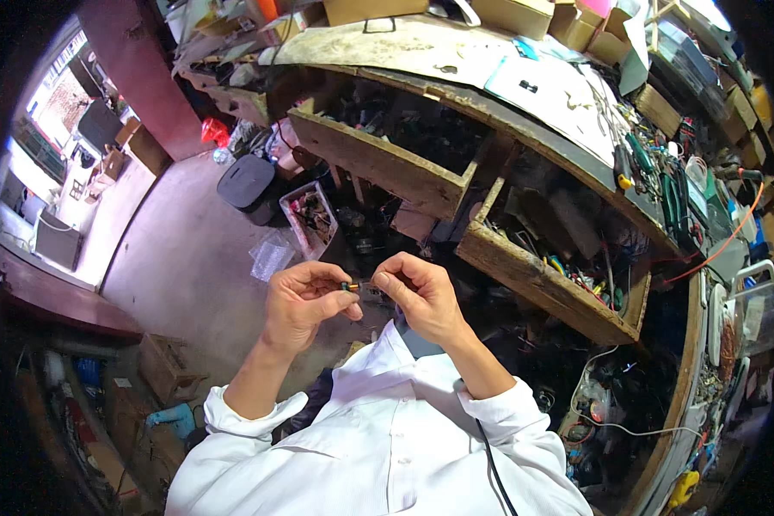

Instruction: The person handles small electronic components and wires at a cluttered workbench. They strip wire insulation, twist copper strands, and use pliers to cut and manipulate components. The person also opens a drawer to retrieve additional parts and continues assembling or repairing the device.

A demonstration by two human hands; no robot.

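Observation:
Between thumb and fingers of my left hand point(305, 305) is a small component point(349, 286), dark green with a brass-coloured end, held level in front of my chest. My right hand point(417, 301) is pinched just to its right on something thin and pale, perhaps a wire or lead point(368, 285), too small to make out clearly. Both hands are in the air above my white shirt, short of the open wooden drawers point(378, 155) of the workbench.
The cluttered bench top point(421, 47) carries boxes and, at the right, pliers point(675, 198). A lower drawer point(542, 288) holds tools. A black bin point(245, 181) and a white crate point(305, 215) stand on the floor. A wooden box point(168, 370) lies lower left.

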